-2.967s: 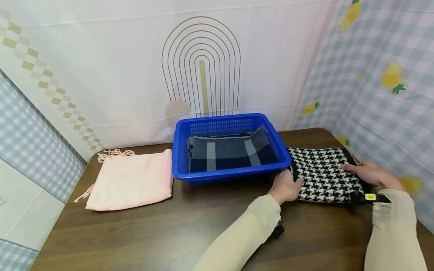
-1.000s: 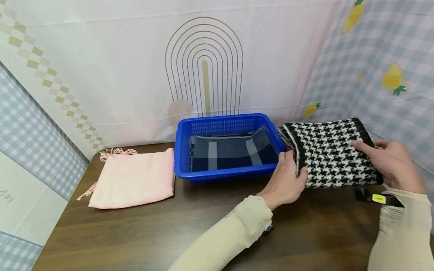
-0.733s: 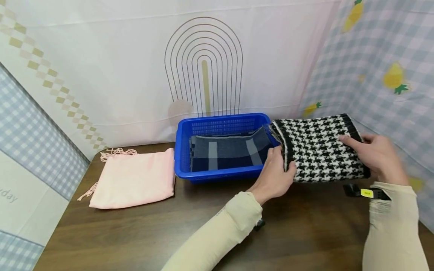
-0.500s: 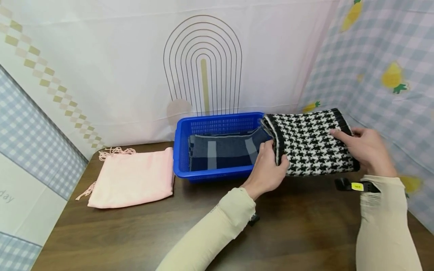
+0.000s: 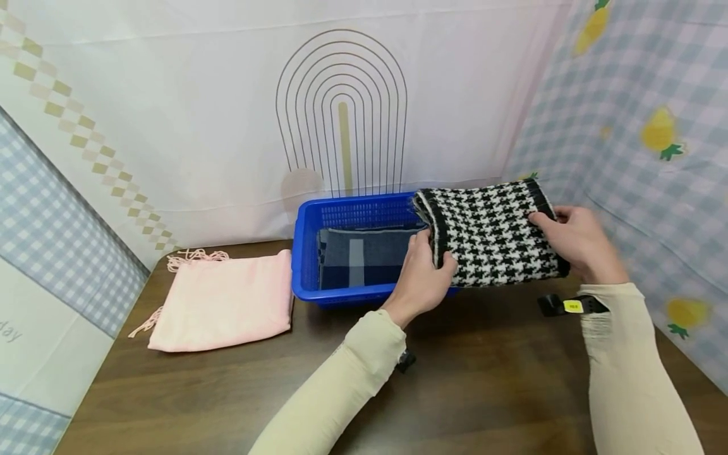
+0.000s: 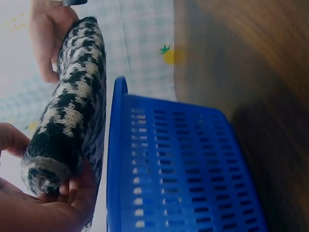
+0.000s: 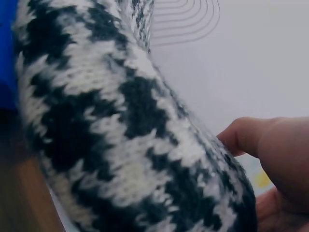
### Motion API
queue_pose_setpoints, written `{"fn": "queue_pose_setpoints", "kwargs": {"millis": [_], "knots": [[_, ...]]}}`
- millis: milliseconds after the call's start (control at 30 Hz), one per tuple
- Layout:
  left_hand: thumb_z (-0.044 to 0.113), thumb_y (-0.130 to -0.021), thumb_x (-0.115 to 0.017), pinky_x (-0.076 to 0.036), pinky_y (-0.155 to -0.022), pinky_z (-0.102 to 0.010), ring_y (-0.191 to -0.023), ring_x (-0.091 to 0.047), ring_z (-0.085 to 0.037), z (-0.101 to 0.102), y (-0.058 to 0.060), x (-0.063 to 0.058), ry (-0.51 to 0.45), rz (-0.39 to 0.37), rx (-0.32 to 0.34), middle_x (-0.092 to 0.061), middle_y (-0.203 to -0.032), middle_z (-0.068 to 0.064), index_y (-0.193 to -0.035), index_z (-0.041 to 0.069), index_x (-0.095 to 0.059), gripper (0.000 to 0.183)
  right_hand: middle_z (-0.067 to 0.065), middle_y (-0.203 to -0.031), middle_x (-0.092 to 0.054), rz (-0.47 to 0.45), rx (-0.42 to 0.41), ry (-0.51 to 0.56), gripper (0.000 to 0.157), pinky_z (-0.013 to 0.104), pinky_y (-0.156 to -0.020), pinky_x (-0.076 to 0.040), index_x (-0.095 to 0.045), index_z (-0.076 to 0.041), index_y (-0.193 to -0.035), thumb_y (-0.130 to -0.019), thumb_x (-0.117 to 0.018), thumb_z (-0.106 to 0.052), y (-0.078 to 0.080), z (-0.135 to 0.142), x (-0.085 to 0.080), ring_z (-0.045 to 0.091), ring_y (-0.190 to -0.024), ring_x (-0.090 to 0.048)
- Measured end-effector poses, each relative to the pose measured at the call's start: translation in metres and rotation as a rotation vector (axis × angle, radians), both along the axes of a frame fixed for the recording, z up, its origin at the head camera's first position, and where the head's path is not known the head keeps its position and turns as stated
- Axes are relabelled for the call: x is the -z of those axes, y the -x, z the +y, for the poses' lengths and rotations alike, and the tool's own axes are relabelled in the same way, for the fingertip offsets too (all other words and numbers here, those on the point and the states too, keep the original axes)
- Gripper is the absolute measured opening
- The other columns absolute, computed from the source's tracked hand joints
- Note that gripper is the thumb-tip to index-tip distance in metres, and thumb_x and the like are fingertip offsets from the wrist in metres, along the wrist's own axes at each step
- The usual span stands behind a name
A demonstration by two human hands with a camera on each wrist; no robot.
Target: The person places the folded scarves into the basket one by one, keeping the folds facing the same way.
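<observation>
A folded black-and-white houndstooth scarf point(image 5: 495, 234) is held up between both hands, overlapping the right part of the blue basket point(image 5: 335, 294) in the head view. My left hand point(image 5: 423, 275) grips its left edge, thumb on top and fingers beneath. At the opposite edge my right hand point(image 5: 580, 243) pinches it, thumb above. The left wrist view shows the scarf point(image 6: 72, 96) above the level of the basket's rim point(image 6: 116, 145). Inside the basket lies a folded navy and grey cloth point(image 5: 375, 249), its right part hidden by the scarf. The scarf point(image 7: 106, 121) fills much of the right wrist view.
Left of the basket, a folded pink scarf point(image 5: 224, 303) with fringe lies on the brown wooden table point(image 5: 483, 379). A white printed curtain point(image 5: 199, 114) hangs behind the table, and a checked pineapple curtain point(image 5: 625, 177) hangs on the right.
Both hands have lifted the houndstooth scarf off the table right of the basket and carried it leftward over the basket's right side. The basket and pink scarf have stayed in place.
</observation>
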State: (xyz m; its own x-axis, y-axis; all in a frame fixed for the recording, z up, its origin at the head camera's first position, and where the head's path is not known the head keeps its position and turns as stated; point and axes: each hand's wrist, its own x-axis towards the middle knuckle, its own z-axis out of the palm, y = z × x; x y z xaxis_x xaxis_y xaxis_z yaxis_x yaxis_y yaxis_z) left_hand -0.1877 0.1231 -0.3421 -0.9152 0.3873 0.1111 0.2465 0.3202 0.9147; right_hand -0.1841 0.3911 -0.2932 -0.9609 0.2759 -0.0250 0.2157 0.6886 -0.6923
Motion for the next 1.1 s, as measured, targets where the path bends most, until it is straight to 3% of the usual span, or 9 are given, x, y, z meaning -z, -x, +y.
{"fn": "queue_pose_setpoints", "kwargs": {"millis": [67,167,300,367,533,733,900,967,1100], "knots": [[0.031,-0.106,-0.043,-0.037,-0.120,-0.048,-0.155,-0.029,-0.023,-0.004,0.002,-0.001,0.003,-0.008,-0.001,-0.023,-0.167,-0.009,-0.163,0.012,-0.018,0.065,0.008,-0.112,-0.057,0.015,-0.011,0.019,0.087,0.028,-0.062,-0.048,-0.034,0.002,-0.157,-0.100,-0.043,-0.063,0.003,-0.005,-0.001,0.008,-0.073,-0.053],[0.032,-0.106,-0.042,-0.035,-0.121,-0.049,-0.156,-0.026,-0.023,-0.013,0.007,-0.003,0.011,-0.006,-0.001,-0.020,-0.169,-0.009,-0.163,0.012,-0.016,0.066,-0.001,-0.089,-0.054,0.044,-0.019,0.033,0.071,0.029,-0.059,-0.047,-0.053,0.000,-0.141,-0.101,-0.046,-0.058,0.008,-0.013,-0.003,0.007,-0.067,-0.050],[0.033,-0.107,-0.042,-0.034,-0.121,-0.050,-0.156,-0.025,-0.023,-0.027,0.014,-0.005,0.032,-0.005,-0.002,-0.019,-0.169,-0.008,-0.164,0.013,-0.015,0.066,-0.002,-0.080,-0.048,0.041,-0.043,0.033,0.067,0.033,-0.056,-0.041,-0.050,-0.001,-0.144,-0.102,-0.045,-0.054,0.016,-0.025,-0.004,0.010,-0.059,-0.042],[0.033,-0.107,-0.043,-0.034,-0.121,-0.050,-0.156,-0.025,-0.024,-0.034,0.017,-0.006,0.040,-0.006,-0.010,-0.020,-0.169,-0.008,-0.163,0.013,-0.016,0.066,-0.002,-0.078,-0.046,0.023,-0.063,0.035,0.073,0.034,-0.054,-0.040,-0.040,0.000,-0.152,-0.103,-0.044,-0.054,0.020,-0.032,-0.005,0.010,-0.057,-0.040],[0.033,-0.107,-0.043,-0.032,-0.122,-0.050,-0.157,-0.023,-0.024,-0.049,0.023,-0.009,0.049,-0.028,-0.038,-0.019,-0.169,-0.008,-0.163,0.013,-0.016,0.066,-0.004,-0.064,-0.035,0.029,-0.106,0.038,0.050,0.036,-0.051,-0.037,-0.052,-0.001,-0.122,-0.105,-0.044,-0.048,0.029,-0.048,-0.006,0.012,-0.052,-0.035],[0.032,-0.106,-0.042,-0.030,-0.124,-0.051,-0.158,-0.020,-0.026,-0.067,0.032,-0.009,0.079,-0.029,-0.064,-0.017,-0.170,-0.010,-0.163,0.011,-0.015,0.067,0.003,-0.082,-0.045,0.013,-0.156,0.059,0.059,0.037,-0.062,-0.042,-0.045,0.000,-0.145,-0.106,-0.044,-0.045,0.043,-0.068,-0.005,0.015,-0.062,-0.042],[0.030,-0.106,-0.042,-0.030,-0.123,-0.051,-0.158,-0.020,-0.028,-0.081,0.038,-0.008,0.106,-0.014,-0.084,-0.017,-0.169,-0.013,-0.163,0.008,-0.014,0.067,0.005,-0.093,-0.048,0.003,-0.183,0.067,0.051,0.037,-0.071,-0.041,-0.050,0.000,-0.137,-0.105,-0.046,-0.040,0.054,-0.083,-0.002,0.018,-0.074,-0.044],[0.030,-0.106,-0.042,-0.030,-0.123,-0.052,-0.158,-0.020,-0.028,-0.086,0.040,-0.008,0.117,-0.017,-0.088,-0.017,-0.169,-0.013,-0.163,0.008,-0.014,0.067,0.006,-0.087,-0.045,-0.013,-0.191,0.070,0.049,0.038,-0.071,-0.040,-0.051,0.000,-0.135,-0.105,-0.046,-0.038,0.058,-0.087,0.000,0.019,-0.071,-0.042],[0.029,-0.106,-0.041,-0.029,-0.123,-0.052,-0.157,-0.021,-0.030,-0.096,0.044,-0.004,0.154,-0.016,-0.097,-0.017,-0.169,-0.015,-0.163,0.006,-0.014,0.067,0.018,-0.115,-0.056,-0.065,-0.227,0.055,0.062,0.044,-0.085,-0.046,-0.039,0.002,-0.152,-0.106,-0.045,-0.039,0.065,-0.097,0.004,0.027,-0.093,-0.053]]}}
